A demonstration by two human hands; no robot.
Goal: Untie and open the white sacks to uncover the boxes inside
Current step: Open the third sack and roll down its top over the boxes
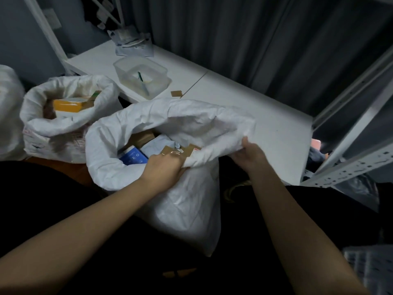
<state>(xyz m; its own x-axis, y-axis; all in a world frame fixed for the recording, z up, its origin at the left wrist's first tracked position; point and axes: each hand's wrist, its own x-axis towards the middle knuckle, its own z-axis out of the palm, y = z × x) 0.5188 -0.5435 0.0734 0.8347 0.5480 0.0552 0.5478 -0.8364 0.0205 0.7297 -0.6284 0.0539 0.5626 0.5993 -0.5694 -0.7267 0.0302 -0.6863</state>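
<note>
A white table (244,99) runs along a grey curtain. On it sit a clear plastic tub (142,76), crumpled packaging (133,44) and a brown tape scrap (176,93).

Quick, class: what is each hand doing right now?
Left hand: grips the near rim of the front sack.
Right hand: grips the same sack's rim.

Two bare forearms, no sleeves, left hand (164,167), right hand (249,155), black garment (42,188) below

Open sack mouth (170,116), boxes (134,156) inside
</note>
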